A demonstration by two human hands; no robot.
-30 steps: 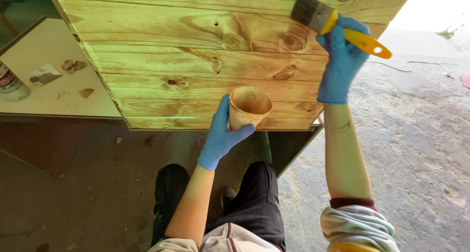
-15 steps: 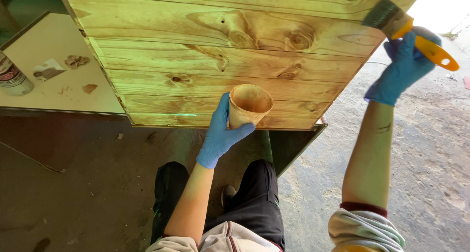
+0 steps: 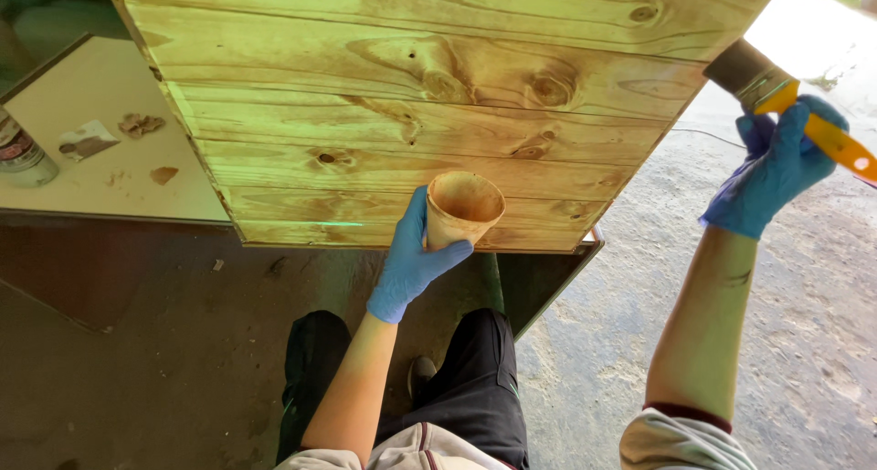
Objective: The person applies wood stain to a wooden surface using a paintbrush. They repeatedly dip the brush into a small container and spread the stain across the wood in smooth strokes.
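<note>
A stained paper cup (image 3: pixel 464 209) is gripped by the blue-gloved left hand (image 3: pixel 408 258); a yellow-handled flat brush (image 3: pixel 787 105) is clenched by the right hand (image 3: pixel 775 170), beside the knotty pine-board panel (image 3: pixel 411 95).

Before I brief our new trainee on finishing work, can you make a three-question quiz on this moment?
1. What does the left hand hold?
2. True or false: the brush bristles rest on the middle of the wooden panel.
3. The right hand wears: A) blue glove B) nothing C) mitten

Key: 1. A stained cup. 2. False; they are at its right edge. 3. A.
</note>
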